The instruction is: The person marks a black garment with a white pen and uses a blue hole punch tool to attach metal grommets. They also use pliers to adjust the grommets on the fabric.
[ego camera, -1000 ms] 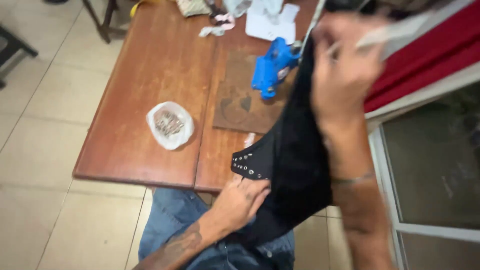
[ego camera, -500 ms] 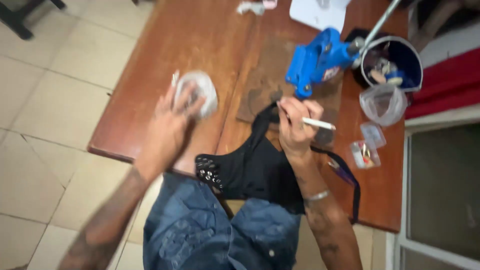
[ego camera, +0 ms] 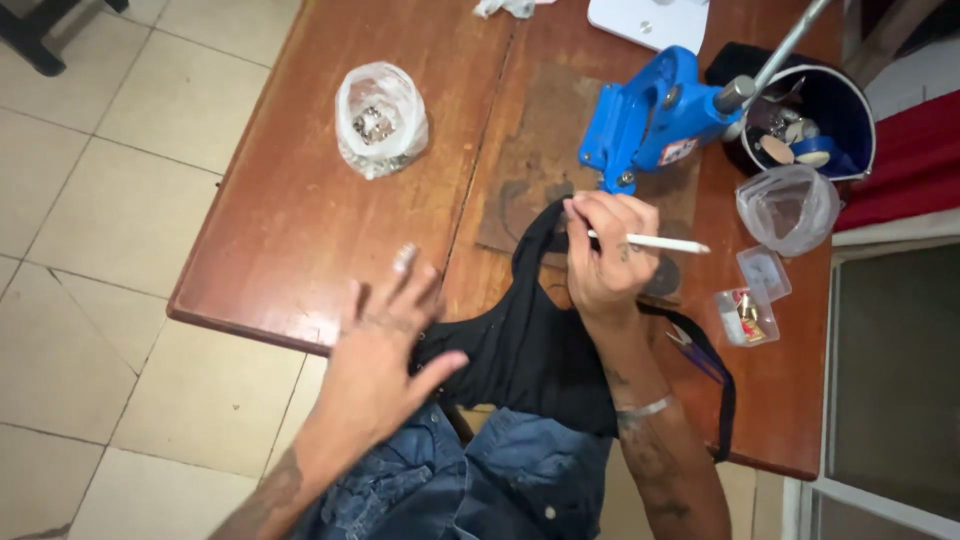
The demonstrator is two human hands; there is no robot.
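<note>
— Head view, item one: what are the hands doing?

— The left hand (ego camera: pixel 385 345) is hovering with fingers spread at the near edge of the wooden table (ego camera: pixel 270 230), its thumb side touching the black garment (ego camera: pixel 530 350). The right hand (ego camera: pixel 603 255) is pinching a strap of that garment while gripping a white marking pencil (ego camera: pixel 655 243) between the fingers.

— And where is the garment lying?

— It is draping from the table edge down onto the lap, between both hands, one strap reaching up toward the blue hand press (ego camera: pixel 650 115) just beyond the right hand.

— How far along is it looking?

— Judging by this, early to middle: the strap is being brought to the press, nothing is sitting under the die yet, and I cannot tell whether any mark is made.

— Counts?

— One garment, one pencil, one press, one clear bag of small metal pieces (ego camera: pixel 380 118) beyond the left hand, one dark bucket (ego camera: pixel 840 110) of tools, one empty-looking clear bag (ego camera: pixel 788 208) and two small clear boxes (ego camera: pixel 752 295), all right of the right hand.
</note>
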